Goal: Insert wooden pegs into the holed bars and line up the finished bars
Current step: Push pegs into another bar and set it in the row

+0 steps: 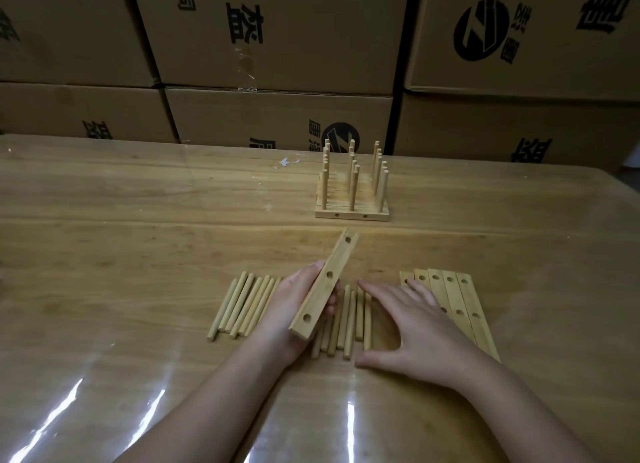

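Left hand (291, 306) grips empty holed bar (322, 291), tilted above near-centre pegs (349, 320). Right hand (412, 324) spread flat over pegs, holding nothing. Next, I judge: pinch one peg, seat in hole. Finished bars (352, 199) stand far.

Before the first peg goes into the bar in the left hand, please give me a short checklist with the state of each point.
1. Left hand grips the bar: ok.
2. Its three holes are empty and in view: ok.
3. Right hand holds a peg: not ok, it lies open over the loose pegs.
4. Finished bars stand lined up farther back: ok.
5. Hole depth: cannot tell.
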A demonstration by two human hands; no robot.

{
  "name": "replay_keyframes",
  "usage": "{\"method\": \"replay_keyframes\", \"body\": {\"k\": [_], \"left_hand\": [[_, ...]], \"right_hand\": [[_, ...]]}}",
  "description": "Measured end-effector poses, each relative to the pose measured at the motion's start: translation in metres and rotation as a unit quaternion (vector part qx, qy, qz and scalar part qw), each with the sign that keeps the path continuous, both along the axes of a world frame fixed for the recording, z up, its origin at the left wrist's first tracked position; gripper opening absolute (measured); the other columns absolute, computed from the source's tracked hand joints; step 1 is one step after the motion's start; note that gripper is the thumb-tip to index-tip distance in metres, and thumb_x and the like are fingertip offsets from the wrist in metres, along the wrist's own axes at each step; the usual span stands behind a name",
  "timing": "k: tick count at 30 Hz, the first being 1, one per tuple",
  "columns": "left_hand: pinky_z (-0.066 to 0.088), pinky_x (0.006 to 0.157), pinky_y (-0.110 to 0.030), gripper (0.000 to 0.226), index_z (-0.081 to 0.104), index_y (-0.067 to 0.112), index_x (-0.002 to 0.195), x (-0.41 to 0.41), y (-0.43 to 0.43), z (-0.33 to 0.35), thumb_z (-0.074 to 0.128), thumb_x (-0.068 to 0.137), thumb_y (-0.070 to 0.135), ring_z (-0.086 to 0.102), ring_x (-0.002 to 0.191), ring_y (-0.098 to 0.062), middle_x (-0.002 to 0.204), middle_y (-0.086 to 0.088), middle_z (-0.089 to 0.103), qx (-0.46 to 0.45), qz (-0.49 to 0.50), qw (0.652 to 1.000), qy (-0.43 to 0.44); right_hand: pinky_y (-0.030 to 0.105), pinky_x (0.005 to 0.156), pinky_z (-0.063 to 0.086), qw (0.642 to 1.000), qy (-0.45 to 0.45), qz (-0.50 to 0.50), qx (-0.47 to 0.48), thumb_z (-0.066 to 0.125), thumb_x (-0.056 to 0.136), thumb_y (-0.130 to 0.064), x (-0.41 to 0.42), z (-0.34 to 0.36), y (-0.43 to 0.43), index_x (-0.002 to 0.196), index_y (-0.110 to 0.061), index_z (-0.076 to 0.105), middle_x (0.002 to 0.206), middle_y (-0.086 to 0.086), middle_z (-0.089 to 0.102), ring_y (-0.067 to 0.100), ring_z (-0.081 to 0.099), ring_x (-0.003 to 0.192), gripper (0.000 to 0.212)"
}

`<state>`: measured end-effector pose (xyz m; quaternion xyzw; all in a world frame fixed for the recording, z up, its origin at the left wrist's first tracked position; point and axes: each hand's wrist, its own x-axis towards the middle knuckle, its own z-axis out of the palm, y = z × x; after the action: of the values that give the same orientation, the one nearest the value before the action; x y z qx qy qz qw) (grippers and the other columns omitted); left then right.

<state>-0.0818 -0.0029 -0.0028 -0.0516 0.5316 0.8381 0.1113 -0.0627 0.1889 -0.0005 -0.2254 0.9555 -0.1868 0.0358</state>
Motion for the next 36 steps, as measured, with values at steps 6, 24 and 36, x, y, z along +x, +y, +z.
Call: {"method": "replay_keyframes", "body": {"k": [6, 24, 36], "left_hand": [[0.048, 0.047, -0.02, 0.026, 0.073, 0.016, 0.104, 0.001, -0.001, 0.0, 0.049, 0.097, 0.025, 0.057, 0.056, -0.01, 0.072, -0.005, 0.064, 0.007, -0.029, 0.999, 0.02], [0.045, 0.046, -0.019, 0.029, 0.069, 0.011, 0.098, 0.007, 0.0, 0.002, 0.047, 0.095, 0.03, 0.056, 0.056, -0.01, 0.074, -0.004, 0.065, -0.047, -0.105, 0.99, 0.075], [0.046, 0.048, -0.02, 0.028, 0.069, 0.014, 0.102, 0.008, 0.0, 0.003, 0.045, 0.098, 0.027, 0.057, 0.058, -0.009, 0.081, -0.007, 0.066, -0.07, -0.119, 0.987, 0.085]], "right_hand": [[0.042, 0.096, 0.043, 0.916, -0.135, -0.076, -0.37, 0.046, 0.071, -0.065, -0.003, 0.009, 0.016, 0.114, -0.051, 0.054, 0.111, -0.015, 0.063, 0.005, 0.058, 0.106, 0.046], [0.028, 0.083, 0.045, 0.875, -0.094, -0.107, -0.463, 0.054, 0.079, -0.045, -0.006, 0.007, 0.017, 0.093, -0.031, 0.071, 0.088, -0.009, 0.071, 0.005, 0.066, 0.085, 0.026], [0.03, 0.079, 0.042, 0.854, -0.096, -0.131, -0.495, 0.051, 0.075, -0.054, -0.008, 0.007, 0.02, 0.085, -0.032, 0.064, 0.075, -0.013, 0.059, 0.004, 0.056, 0.075, 0.028]]}}
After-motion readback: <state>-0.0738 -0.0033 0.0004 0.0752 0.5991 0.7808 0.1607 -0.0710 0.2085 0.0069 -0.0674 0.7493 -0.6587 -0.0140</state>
